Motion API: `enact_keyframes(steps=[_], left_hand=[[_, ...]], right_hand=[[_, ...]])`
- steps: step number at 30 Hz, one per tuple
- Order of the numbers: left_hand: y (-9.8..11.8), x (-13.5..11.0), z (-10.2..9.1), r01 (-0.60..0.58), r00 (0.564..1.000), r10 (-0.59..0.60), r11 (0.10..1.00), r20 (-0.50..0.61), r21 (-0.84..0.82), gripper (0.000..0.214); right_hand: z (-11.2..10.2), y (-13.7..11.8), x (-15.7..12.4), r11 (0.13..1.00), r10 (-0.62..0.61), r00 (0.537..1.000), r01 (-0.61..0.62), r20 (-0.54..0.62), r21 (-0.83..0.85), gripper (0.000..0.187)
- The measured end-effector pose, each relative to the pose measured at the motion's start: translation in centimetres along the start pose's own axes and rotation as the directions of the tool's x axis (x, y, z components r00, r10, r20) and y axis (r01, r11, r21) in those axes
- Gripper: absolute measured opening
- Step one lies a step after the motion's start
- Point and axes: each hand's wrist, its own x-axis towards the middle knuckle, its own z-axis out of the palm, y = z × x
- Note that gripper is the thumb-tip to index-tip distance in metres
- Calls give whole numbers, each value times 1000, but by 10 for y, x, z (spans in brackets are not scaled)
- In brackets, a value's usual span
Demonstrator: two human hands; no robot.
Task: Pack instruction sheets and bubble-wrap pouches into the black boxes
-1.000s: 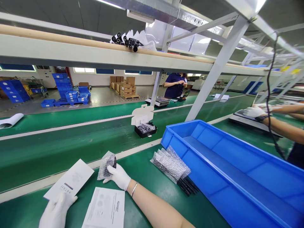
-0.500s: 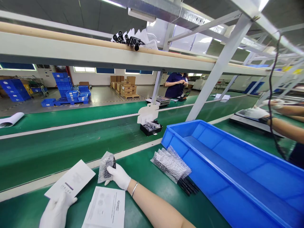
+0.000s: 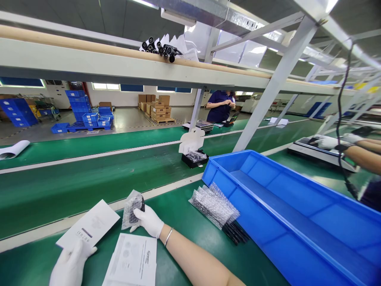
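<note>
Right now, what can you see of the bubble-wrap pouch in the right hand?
The bubble-wrap pouch is small, clear and crinkled, with a dark item inside that cannot be identified. It stands roughly upright over the green worktable, near the pale strip bordering the conveyor. The white-gloved right hand grips its lower side; whether its bottom touches the table cannot be told.

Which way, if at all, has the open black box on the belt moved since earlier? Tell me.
Yes. The open black box has travelled right along the belt, nearing the corner of the blue bin, which stayed put.
</note>
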Motion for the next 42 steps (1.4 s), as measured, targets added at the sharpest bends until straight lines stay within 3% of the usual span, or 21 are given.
enact_keyframes(steps=[6,12,16,31,42], left_hand=[[7,-1,3,31,1000,-30,998,-7,57,52],[-1,8,8,129,991,-130,992,-16,-8,58],[-4,9,6,140,990,-140,989,-5,52,69],[-7,10,8,50,999,-49,996,-6,68,54],[-7,9,6,76,997,-77,997,25,23,54]], right_hand=[[1,0,0,1000,1,1000,-1,6,-10,71],[0,1,0,999,-4,1000,4,-10,-32,73],[0,2,0,999,-15,1000,14,-28,-49,71],[0,1,-2,991,-20,999,14,-41,-136,70],[0,1,-2,986,-34,998,26,-46,-163,67]])
